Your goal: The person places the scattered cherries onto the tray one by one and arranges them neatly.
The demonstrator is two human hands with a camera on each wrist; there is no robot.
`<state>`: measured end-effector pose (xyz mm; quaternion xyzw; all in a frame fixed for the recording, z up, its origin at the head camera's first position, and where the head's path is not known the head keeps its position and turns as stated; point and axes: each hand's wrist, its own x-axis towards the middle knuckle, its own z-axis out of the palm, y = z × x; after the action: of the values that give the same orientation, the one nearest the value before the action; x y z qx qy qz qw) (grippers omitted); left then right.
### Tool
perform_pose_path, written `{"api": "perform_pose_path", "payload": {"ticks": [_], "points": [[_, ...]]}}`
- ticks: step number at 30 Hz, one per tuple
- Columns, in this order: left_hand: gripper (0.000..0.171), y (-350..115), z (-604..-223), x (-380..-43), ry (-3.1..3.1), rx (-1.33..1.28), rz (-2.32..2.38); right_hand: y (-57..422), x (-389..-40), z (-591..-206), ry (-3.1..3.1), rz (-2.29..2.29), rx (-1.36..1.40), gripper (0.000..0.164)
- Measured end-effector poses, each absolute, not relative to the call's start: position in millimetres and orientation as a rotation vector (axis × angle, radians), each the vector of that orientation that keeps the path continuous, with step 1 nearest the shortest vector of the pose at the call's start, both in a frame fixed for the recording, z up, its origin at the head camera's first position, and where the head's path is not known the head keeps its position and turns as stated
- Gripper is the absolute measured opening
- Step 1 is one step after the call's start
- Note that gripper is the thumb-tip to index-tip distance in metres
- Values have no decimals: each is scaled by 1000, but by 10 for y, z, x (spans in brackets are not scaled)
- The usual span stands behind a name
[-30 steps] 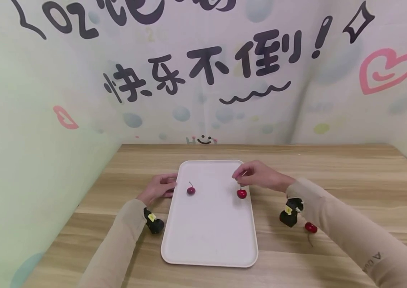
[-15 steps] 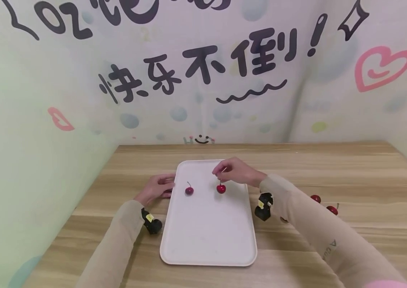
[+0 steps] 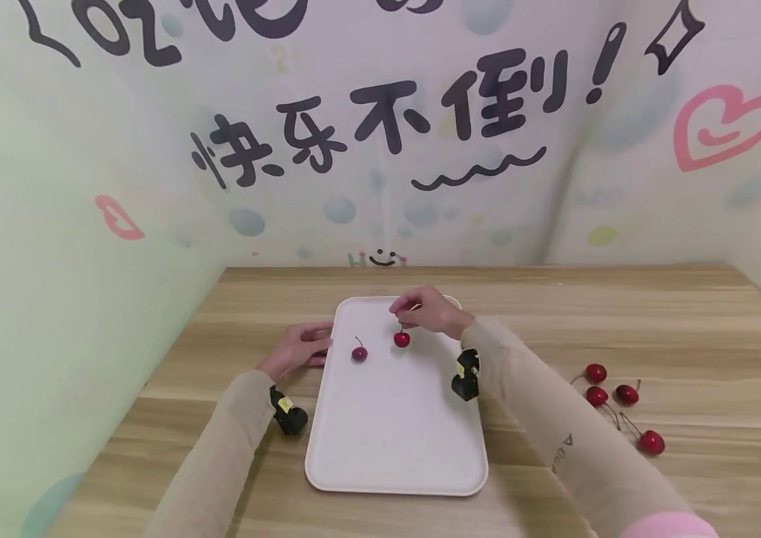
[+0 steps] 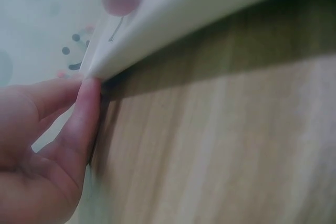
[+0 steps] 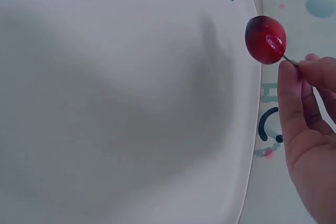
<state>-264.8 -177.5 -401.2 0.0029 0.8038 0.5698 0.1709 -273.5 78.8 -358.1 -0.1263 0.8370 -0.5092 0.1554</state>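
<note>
The person's right grip (image 3: 429, 308) is closed to a fine pinch, thumb and fingers together on the thin stem of a round, glossy red cherry (image 3: 401, 339). The fruit hangs just below the fingertips, over the far part of a white rectangular tray (image 3: 397, 426) with rounded corners; it seems to be clear of the surface, though how high I cannot tell.

To the left of the right grip, and a little nearer the person, a dark red cherry with an upright stem (image 3: 359, 353) sits on the tray, apart from the hanging one. The left grip (image 3: 296, 350) is loose, its fairly straight fingers touching the tray's left edge, likely to steady it. Well to the right of the right grip, and nearer the person, four shiny red stemmed cherries (image 3: 651, 442) lie in a loose group on the wood-grained table (image 3: 569, 306).

The step in hand looks like placing the second cherry on the tray. The next move probably calls for lowering it straight down beneath the right grip, letting it settle so it does not roll, then parting the fingertips from the stem.
</note>
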Motion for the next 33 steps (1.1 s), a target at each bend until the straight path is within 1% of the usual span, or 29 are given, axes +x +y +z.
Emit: {"api": "perform_pose_path", "payload": {"ticks": [9,17,33], "points": [[44,-1767,-3984,-2659,2271,9,1620,662,-2812,-3683,2350,-1475,-288,19],[45,-1784,-3990,-2663,2266,19,1615,564,-2796,-3736,2361,-1412,-217,17],[44,-1761,-3969,-2649,2276,-28,1601,516,-2764,-3819,2388,-1345,-198,14]]}}
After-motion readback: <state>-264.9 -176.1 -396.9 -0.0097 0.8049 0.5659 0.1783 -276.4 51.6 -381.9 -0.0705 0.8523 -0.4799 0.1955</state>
